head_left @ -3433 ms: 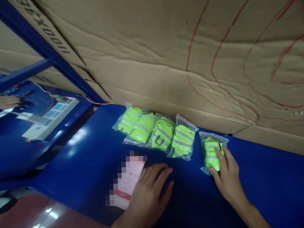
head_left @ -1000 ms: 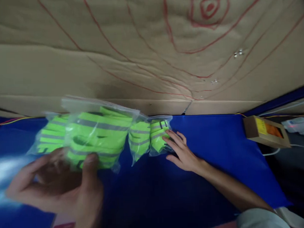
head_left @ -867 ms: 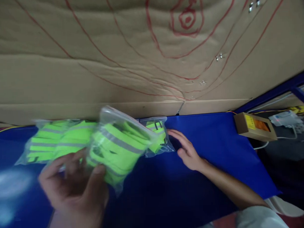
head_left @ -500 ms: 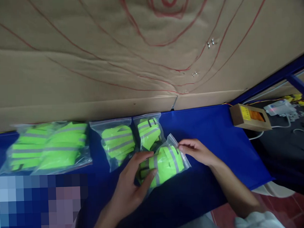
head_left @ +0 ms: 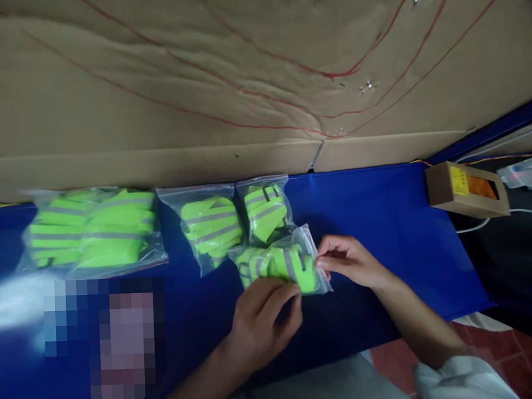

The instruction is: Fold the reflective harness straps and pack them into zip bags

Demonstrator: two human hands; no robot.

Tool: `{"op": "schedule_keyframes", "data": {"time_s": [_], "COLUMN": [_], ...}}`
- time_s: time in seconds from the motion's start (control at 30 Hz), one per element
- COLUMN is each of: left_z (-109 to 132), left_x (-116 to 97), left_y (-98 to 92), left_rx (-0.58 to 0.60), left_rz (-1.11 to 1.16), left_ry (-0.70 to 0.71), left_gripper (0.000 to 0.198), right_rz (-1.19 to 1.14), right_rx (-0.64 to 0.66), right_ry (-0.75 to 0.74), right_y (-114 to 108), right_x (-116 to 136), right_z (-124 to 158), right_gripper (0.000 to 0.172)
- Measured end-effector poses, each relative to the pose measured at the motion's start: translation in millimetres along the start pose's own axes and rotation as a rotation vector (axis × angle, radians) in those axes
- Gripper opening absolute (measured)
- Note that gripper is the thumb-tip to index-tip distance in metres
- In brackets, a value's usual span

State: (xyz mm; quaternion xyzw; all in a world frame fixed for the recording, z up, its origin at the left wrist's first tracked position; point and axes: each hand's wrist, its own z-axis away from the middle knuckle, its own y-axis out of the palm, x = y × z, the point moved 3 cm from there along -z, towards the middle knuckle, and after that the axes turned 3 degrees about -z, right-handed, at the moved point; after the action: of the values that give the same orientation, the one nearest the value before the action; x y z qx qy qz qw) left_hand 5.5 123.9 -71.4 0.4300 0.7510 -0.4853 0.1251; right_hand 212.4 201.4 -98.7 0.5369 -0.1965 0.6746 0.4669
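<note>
A clear zip bag (head_left: 310, 244) with a neon-yellow reflective strap bundle (head_left: 274, 262) lies on the blue table. My right hand (head_left: 349, 260) pinches the bag's right edge, by the zip strip, between thumb and fingers. Overlapping the bag's front edge, my left hand (head_left: 268, 316) has its fingers curled in toward the thumb; whether anything is between them is hidden. Just behind is another bagged yellow bundle (head_left: 266, 210), and to its left a further bagged bundle (head_left: 212, 224).
Two overlapping bags of yellow straps (head_left: 92, 229) lie at the table's left. Brown paper board (head_left: 180, 127) with red lines stands behind. A cardboard box (head_left: 440, 190) with orange contents sits at the right, near white cables. A pixelated patch (head_left: 126, 338) covers the lower left.
My left hand has moved from around the bag's left end to its front edge, and its fingers have curled. My right hand keeps hold of the zip edge. The view has tilted down.
</note>
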Motion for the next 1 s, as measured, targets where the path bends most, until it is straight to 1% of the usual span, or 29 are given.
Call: {"op": "schedule_keyframes", "data": {"time_s": [0.07,0.13,0.2,0.3,0.37,0.47,0.53,0.63,0.7,0.8,0.87,1.0], "left_z": [-1.4,-3.0,-3.3,-0.6,2.1,4.7,5.2,4.5,3.7,2.1,0.8,-1.3], "left_x": [-1.3,-1.3,-1.2,-2.0,-3.0,-5.1,-5.9,-4.9,-3.7,-1.3,0.3,0.6], "left_y": [-1.6,-3.3,-3.5,-1.7,-1.3,-1.8,-1.0,1.6,1.7,-0.9,-2.7,-4.6], "left_rx": [0.042,0.049,0.040,0.043,0.052,0.059,0.081,0.128,0.139,0.152,0.162,0.146], "left_rz": [0.105,0.119,0.069,0.001,0.010,-0.010,-0.065,-0.135,-0.122,-0.025,0.026,0.051], "left_ry": [-0.082,-0.118,-0.111,-0.064,-0.032,0.040,0.071,0.056,0.024,-0.030,-0.058,-0.070], "left_gripper": [0.015,0.016,0.019,0.019,0.027,0.041,0.044,0.038,0.032,0.025,0.021,0.015], "right_rz": [-0.058,-0.077,-0.077,-0.050,0.027,0.221,0.336,0.416,0.377,0.260,0.233,0.269], "right_rx": [0.058,0.096,0.141,0.189,0.229,0.291,0.263,0.203,0.233,0.291,0.293,0.266], "right_ry": [-0.022,-0.025,-0.012,-0.015,-0.067,-0.203,-0.270,-0.272,-0.234,-0.212,-0.239,-0.284], "right_y": [5.8,8.1,9.3,13.2,20.1,33.5,37.5,34.5,31.2,28.2,27.7,28.9], "right_x": [1.9,3.4,3.9,3.1,3.2,6.0,8.2,8.4,6.0,3.1,3.2,5.2], "right_z": [1.8,3.2,5.0,9.0,12.1,15.3,15.1,11.9,9.5,6.3,4.6,2.4], "right_gripper": [0.028,0.023,0.020,0.014,0.012,0.013,0.011,0.010,0.010,0.011,0.010,0.010]}}
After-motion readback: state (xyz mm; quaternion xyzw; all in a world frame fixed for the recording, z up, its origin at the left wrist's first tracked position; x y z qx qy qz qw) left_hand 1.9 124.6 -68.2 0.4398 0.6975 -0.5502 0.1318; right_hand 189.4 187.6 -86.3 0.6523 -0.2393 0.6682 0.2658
